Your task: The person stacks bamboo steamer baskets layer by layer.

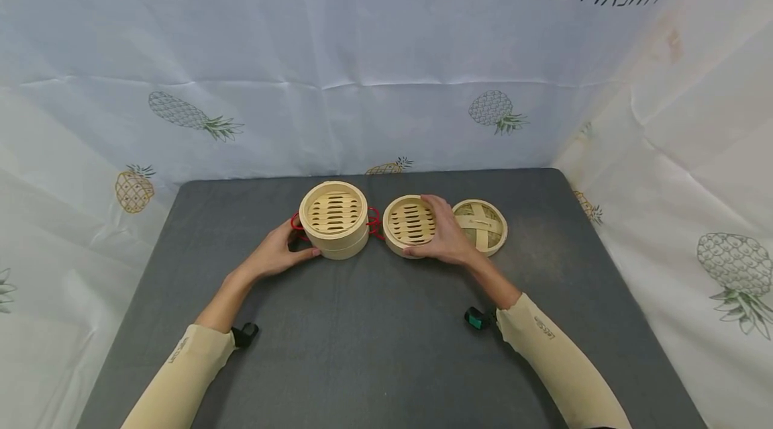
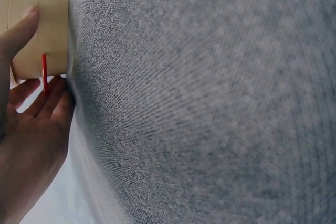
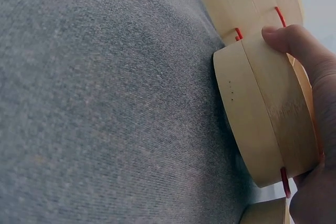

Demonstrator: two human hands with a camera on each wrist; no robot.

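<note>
On the left, a stack of round bamboo steamer baskets (image 1: 341, 246) with red loop handles stands on the table. My left hand (image 1: 274, 254) holds its left side. In the left wrist view the thumb (image 2: 23, 30) lies along the stack's wall, the other fingers behind it near a red loop. My right hand (image 1: 445, 237) grips a second, lower bamboo steamer (image 1: 394, 243) with a slotted base. The right wrist view shows my thumb (image 3: 281, 38) on its rim, close to the left stack. Part of this steamer's right side is hidden by my hand.
A round woven bamboo lid (image 1: 482, 222) with crossed strips lies right of the second steamer, partly behind my right hand. All stand toward the back of the dark grey table (image 1: 362, 348). A white pineapple-print curtain (image 1: 386, 26) hangs behind and at the sides.
</note>
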